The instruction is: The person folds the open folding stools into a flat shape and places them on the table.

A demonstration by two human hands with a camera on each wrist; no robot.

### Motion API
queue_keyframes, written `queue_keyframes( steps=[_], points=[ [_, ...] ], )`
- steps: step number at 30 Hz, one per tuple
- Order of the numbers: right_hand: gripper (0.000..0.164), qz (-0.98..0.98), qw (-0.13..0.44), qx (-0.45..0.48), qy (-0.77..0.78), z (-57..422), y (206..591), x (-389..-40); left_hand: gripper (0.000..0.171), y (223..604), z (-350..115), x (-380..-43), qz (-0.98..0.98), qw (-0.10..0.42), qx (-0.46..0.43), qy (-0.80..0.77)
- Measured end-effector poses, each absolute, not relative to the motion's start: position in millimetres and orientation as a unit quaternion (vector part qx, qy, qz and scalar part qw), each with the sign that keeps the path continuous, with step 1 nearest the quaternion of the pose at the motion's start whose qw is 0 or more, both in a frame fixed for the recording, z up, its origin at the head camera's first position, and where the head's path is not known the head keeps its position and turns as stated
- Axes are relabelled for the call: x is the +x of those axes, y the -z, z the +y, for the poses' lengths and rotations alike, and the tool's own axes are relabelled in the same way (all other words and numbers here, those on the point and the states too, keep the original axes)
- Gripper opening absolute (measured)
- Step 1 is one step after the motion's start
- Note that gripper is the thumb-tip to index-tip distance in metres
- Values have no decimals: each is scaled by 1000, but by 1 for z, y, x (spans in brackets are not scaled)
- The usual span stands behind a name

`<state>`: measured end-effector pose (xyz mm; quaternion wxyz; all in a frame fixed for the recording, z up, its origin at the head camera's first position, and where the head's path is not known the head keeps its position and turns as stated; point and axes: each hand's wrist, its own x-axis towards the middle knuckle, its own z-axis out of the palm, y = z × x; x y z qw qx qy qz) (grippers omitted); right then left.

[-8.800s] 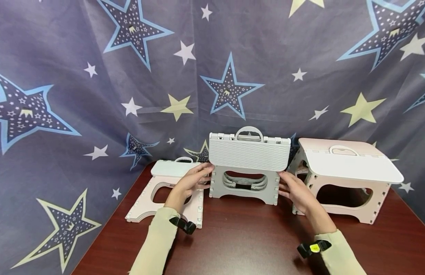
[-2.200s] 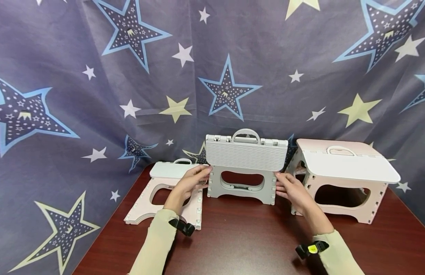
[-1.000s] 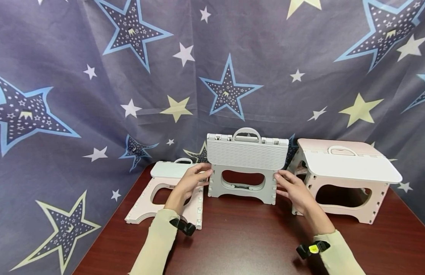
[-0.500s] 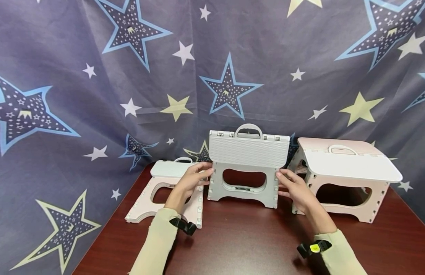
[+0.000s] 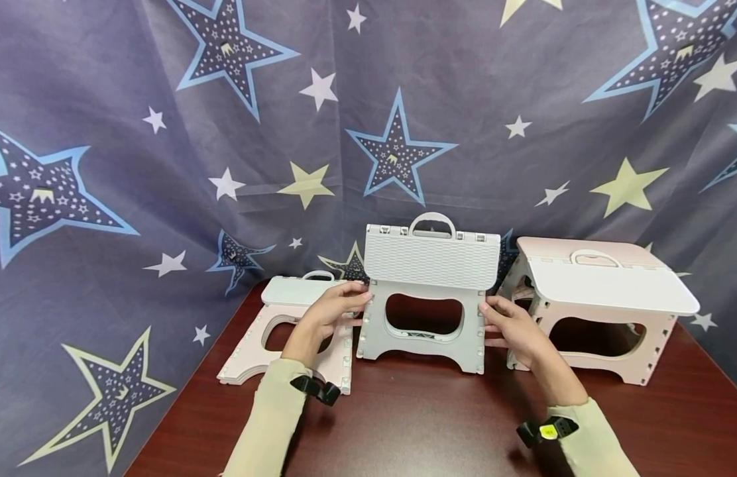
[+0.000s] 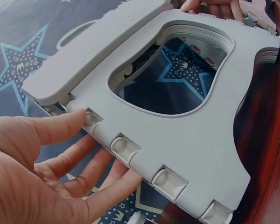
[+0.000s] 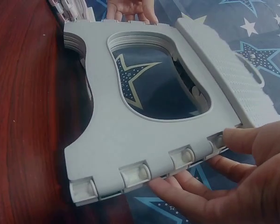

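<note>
A pale grey folding stool (image 5: 431, 262) stands mid-table in the head view, its textured top flap hanging over the front leg panel and its carry handle up. My left hand (image 5: 328, 311) pinches its left edge. On the right edge, my right hand (image 5: 514, 331) does the same. In the left wrist view, the left thumb lies on the hinge side of the stool (image 6: 196, 140), with the other fingers beneath. The right wrist view has the right thumb against the opposite edge and fingers under the panel (image 7: 126, 149). Its leg panels look close together.
A pink and white folded stool (image 5: 267, 338) lies at the left, partly behind the left hand. At the right stands an unfolded pink and white stool (image 5: 607, 291). All rest on a dark red-brown table (image 5: 404, 424) before a star-patterned curtain (image 5: 416, 53).
Compared with 8.8 seconds ago, the rear legs no longer show through the front opening. Over the last second, the stool's lower edge has come towards me; both hands keep hold of its sides.
</note>
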<state>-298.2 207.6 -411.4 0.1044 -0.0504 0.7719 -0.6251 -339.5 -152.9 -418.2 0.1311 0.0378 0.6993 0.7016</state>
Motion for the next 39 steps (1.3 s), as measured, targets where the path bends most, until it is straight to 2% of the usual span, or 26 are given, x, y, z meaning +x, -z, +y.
queue_keyframes(
  steps=[5, 20, 33, 39],
  points=[
    [52, 774, 112, -42, 622, 206, 410, -297, 21, 416, -154, -338, 701, 142, 30, -698],
    [49, 771, 136, -49, 620, 206, 408, -297, 20, 416, -157, -338, 705, 168, 16, -688],
    [49, 776, 164, -55, 607, 209, 409, -299, 30, 412, -148, -334, 732, 132, 8, -669],
    [48, 774, 176, -47, 607, 207, 412, -301, 28, 418, -145, -334, 749, 119, 3, -652]
  ],
)
